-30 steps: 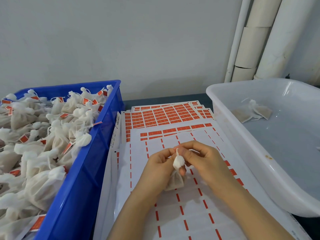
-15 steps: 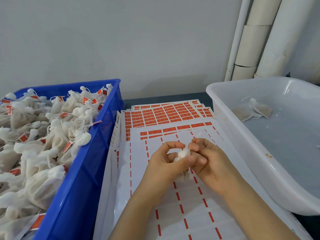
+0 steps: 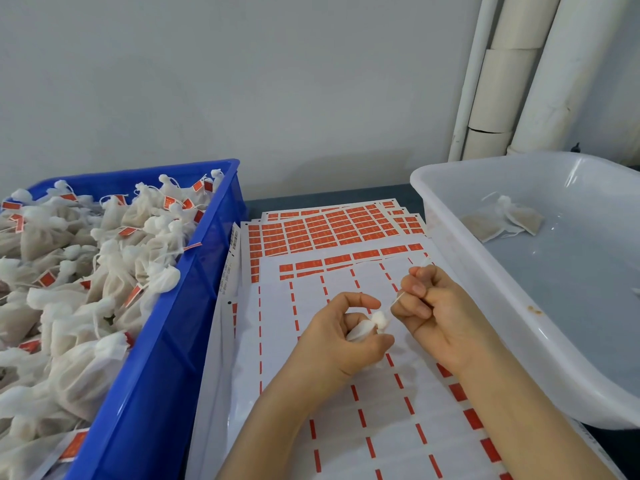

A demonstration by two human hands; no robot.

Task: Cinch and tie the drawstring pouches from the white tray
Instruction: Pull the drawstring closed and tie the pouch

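A small white pouch (image 3: 367,328) is held in the left hand (image 3: 337,341), just left of the white tray (image 3: 512,317) and above the sheets of red stickers (image 3: 346,420). The fingers are curled round the pouch, so most of it is hidden. Only its bunched top and a bit of its side can be seen.

A thin string (image 3: 398,299) is pinched in the right hand (image 3: 434,313), which is closed into a loose fist between the left hand and the tray. The string is pulled tight from the pouch top to the fingers. It is very thin and hard to make out, and its end is hidden in the fist. Whether a knot is made cannot be told.

Inside the tray, near its far side, 2 flat pouches (image 3: 505,220) are lying close together. The right part of the tray is cut off by the picture edge.

Far to the left of the tray, past the sticker sheets, a blue crate (image 3: 166,358) is filled with tied pouches (image 3: 86,271) that have red tags. Its left side is cut off too. Behind the tray, white pipes (image 3: 519,81) are seen against the wall.
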